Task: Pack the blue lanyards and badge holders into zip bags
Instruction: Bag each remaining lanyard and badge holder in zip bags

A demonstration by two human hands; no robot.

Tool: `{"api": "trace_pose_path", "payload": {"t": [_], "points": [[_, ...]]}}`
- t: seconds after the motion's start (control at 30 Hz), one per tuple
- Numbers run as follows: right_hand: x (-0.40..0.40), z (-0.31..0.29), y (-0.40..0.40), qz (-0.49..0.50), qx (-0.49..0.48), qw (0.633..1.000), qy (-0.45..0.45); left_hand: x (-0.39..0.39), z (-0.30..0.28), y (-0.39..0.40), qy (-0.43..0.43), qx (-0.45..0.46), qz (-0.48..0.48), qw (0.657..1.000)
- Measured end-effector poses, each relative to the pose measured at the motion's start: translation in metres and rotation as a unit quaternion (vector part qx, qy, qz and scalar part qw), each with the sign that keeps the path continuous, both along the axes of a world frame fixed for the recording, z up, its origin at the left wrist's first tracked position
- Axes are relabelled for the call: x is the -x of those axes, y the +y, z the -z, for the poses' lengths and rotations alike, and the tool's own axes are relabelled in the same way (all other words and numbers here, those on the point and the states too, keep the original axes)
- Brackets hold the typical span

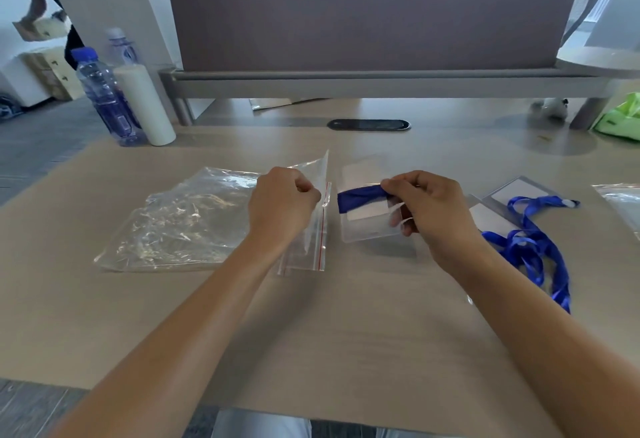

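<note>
Left hand pinches clear red-striped zip bag mouth; right hand grips folded blue lanyard on transparent badge holder.

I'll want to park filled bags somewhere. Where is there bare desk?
Bare desk lies near the front edge, between the forearms, and behind the hands up to the cable slot. It's crowded left by empty bags and right by loose lanyards.

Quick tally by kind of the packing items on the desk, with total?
Clear plastic zip bags: 3, counting the red-striped one held open, the crumpled one and one at the right edge
Clear badge holders: 3
Blue ribbon lanyards: 2
Total: 8
</note>
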State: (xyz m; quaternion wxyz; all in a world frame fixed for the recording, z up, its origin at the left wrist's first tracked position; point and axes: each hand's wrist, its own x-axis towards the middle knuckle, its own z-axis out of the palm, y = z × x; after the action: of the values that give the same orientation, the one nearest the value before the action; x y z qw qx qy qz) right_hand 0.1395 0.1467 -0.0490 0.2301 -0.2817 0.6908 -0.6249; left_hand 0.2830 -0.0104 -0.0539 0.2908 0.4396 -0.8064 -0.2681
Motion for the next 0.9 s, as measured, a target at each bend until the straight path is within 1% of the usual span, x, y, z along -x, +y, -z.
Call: {"api": "trace_pose_path", "payload": {"t": [0.07, 0.13, 0.23, 0.37, 0.5, 0.57, 0.67, 0.73, 0.9], "points": [[-0.004, -0.002, -0.001, -0.009, 0.005, 0.999, -0.032, -0.003, -0.001, 0.008, 0.021, -0.003, 0.010, 1.000], [-0.007, -0.003, -0.001, -0.015, -0.008, 0.999, -0.042, -0.006, -0.001, 0.015, 0.050, -0.006, 0.012, 0.999], [-0.007, -0.001, 0.001, -0.028, -0.029, 0.999, -0.036, -0.010, -0.002, 0.025, 0.082, -0.020, 0.014, 0.996], [-0.005, -0.002, 0.004, -0.026, -0.052, 0.998, -0.013, -0.014, -0.003, 0.035, 0.094, -0.049, 0.028, 0.994], [-0.004, -0.003, 0.005, -0.022, -0.071, 0.997, 0.013, -0.016, -0.003, 0.040, 0.115, -0.054, 0.026, 0.992], [-0.005, -0.003, 0.005, -0.031, -0.068, 0.997, 0.011, -0.016, -0.004, 0.041, 0.127, -0.056, 0.022, 0.990], [-0.006, -0.003, 0.005, -0.042, -0.069, 0.997, -0.007, -0.016, -0.006, 0.044, 0.117, -0.072, 0.039, 0.990], [-0.006, -0.003, 0.005, -0.031, -0.068, 0.997, -0.017, -0.017, -0.008, 0.048, 0.106, -0.075, 0.049, 0.990], [-0.009, -0.001, 0.003, -0.013, -0.092, 0.996, 0.003, -0.015, -0.010, 0.059, 0.099, -0.106, 0.079, 0.986]]}}
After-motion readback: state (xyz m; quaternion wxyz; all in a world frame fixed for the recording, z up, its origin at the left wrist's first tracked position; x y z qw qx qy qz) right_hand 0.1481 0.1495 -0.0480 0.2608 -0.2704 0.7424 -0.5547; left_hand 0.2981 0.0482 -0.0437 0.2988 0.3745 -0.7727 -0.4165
